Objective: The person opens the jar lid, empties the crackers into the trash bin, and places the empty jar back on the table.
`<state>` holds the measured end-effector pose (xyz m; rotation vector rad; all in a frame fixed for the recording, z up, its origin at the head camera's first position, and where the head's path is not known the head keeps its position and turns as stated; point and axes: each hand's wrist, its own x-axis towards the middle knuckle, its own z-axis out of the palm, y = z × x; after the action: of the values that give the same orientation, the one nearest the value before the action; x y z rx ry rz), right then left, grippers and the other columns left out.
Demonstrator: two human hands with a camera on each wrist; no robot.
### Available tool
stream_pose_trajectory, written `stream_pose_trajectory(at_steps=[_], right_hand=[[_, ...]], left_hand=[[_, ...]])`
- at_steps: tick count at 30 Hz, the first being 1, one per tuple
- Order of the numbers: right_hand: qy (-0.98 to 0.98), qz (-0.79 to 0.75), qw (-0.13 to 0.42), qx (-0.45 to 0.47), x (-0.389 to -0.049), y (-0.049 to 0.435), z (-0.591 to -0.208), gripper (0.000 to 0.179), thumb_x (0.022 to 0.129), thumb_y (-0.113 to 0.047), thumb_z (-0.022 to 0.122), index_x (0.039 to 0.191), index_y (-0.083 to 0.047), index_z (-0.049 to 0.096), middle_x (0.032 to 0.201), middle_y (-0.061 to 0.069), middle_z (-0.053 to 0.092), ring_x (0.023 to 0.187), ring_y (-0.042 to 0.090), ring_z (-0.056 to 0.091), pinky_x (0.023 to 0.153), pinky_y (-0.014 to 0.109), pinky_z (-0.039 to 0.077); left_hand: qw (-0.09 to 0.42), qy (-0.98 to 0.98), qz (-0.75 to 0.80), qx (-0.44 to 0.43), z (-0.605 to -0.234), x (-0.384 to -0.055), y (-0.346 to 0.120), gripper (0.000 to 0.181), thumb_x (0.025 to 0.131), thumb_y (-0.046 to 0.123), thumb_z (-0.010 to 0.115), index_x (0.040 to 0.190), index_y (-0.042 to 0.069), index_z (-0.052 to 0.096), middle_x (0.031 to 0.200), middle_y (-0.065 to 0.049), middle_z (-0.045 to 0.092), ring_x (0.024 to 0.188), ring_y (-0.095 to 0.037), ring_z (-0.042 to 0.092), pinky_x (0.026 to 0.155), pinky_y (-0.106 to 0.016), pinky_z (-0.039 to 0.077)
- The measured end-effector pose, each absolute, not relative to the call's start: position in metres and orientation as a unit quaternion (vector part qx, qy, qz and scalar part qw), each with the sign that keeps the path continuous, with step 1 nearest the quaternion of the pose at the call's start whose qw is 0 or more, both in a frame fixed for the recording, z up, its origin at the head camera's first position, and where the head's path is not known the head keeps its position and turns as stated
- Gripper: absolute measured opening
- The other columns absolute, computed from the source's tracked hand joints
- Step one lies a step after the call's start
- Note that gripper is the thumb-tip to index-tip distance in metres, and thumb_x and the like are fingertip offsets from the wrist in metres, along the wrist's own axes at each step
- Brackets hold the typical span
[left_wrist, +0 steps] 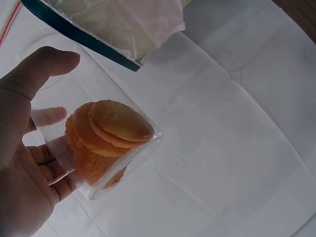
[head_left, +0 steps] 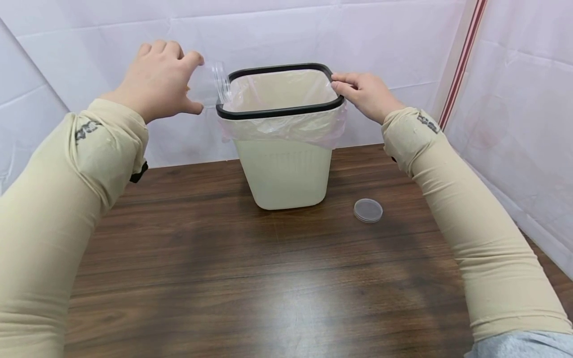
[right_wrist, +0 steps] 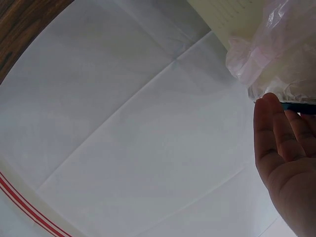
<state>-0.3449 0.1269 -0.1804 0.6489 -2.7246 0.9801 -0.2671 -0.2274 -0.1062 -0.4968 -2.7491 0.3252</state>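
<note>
My left hand [head_left: 156, 82] grips a clear plastic jar [head_left: 207, 82] lying on its side, mouth end at the left rim of a cream wastebasket [head_left: 286, 171]. In the left wrist view, several round orange-brown cookies [left_wrist: 116, 126] are bunched near the jar's base, and the thumb and fingers [left_wrist: 59, 61] spread around its wall. The wastebasket has a black rim [head_left: 286, 110] and a thin pinkish liner bag [head_left: 286, 130] folded over it. My right hand [head_left: 364, 94] rests on the right side of that rim with fingers [right_wrist: 266, 131] fairly straight; its thumb is hidden in the right wrist view.
A clear round lid [head_left: 368, 210] lies on the dark wooden table [head_left: 224, 278], right of the wastebasket. White sheeting [head_left: 394, 35] hangs behind the table and along its right side, with a red-striped strip [head_left: 463, 64] at the corner.
</note>
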Motion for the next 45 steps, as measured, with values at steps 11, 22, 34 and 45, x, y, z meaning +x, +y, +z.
stream_pose_trajectory(at_steps=[11, 22, 34, 45], right_hand=[[-0.915, 0.328, 0.087, 0.217, -0.345, 0.127, -0.182, 0.054, 0.100, -0.042, 0.039, 0.145, -0.012, 0.044, 0.148, 0.011, 0.045, 0.135, 0.030, 0.044, 0.112, 0.045, 0.035], [-0.916, 0.327, 0.086, 0.216, -0.346, 0.125, -0.181, 0.053, 0.100, -0.042, 0.039, 0.145, -0.014, 0.044, 0.148, 0.012, 0.045, 0.136, 0.031, 0.044, 0.112, 0.047, 0.035], [-0.916, 0.325, 0.084, 0.219, -0.345, 0.122, -0.180, 0.053, 0.100, -0.041, 0.039, 0.145, -0.013, 0.043, 0.149, 0.012, 0.044, 0.135, 0.031, 0.044, 0.112, 0.046, 0.034], [-0.916, 0.326, 0.079, 0.219, -0.346, 0.121, -0.181, 0.054, 0.100, -0.042, 0.039, 0.145, -0.014, 0.043, 0.151, 0.008, 0.041, 0.137, 0.030, 0.042, 0.113, 0.045, 0.033]], left_hand=[[0.174, -0.958, 0.130, -0.188, -0.106, -0.267, -0.227, 0.073, 0.076, 0.028, 0.072, 0.135, -0.002, 0.040, 0.116, -0.031, 0.045, 0.112, -0.049, 0.037, 0.098, -0.059, 0.027], [0.195, -0.946, 0.158, -0.205, -0.105, -0.266, -0.223, 0.069, 0.077, 0.024, 0.070, 0.133, -0.004, 0.041, 0.111, -0.030, 0.045, 0.108, -0.048, 0.038, 0.096, -0.060, 0.029], [0.212, -0.931, 0.190, -0.228, -0.104, -0.265, -0.218, 0.067, 0.074, 0.023, 0.075, 0.127, -0.006, 0.044, 0.110, -0.031, 0.046, 0.108, -0.050, 0.039, 0.095, -0.060, 0.031], [0.225, -0.921, 0.203, -0.245, -0.105, -0.266, -0.217, 0.066, 0.070, 0.024, 0.077, 0.119, -0.006, 0.045, 0.105, -0.032, 0.046, 0.104, -0.051, 0.040, 0.093, -0.060, 0.032]])
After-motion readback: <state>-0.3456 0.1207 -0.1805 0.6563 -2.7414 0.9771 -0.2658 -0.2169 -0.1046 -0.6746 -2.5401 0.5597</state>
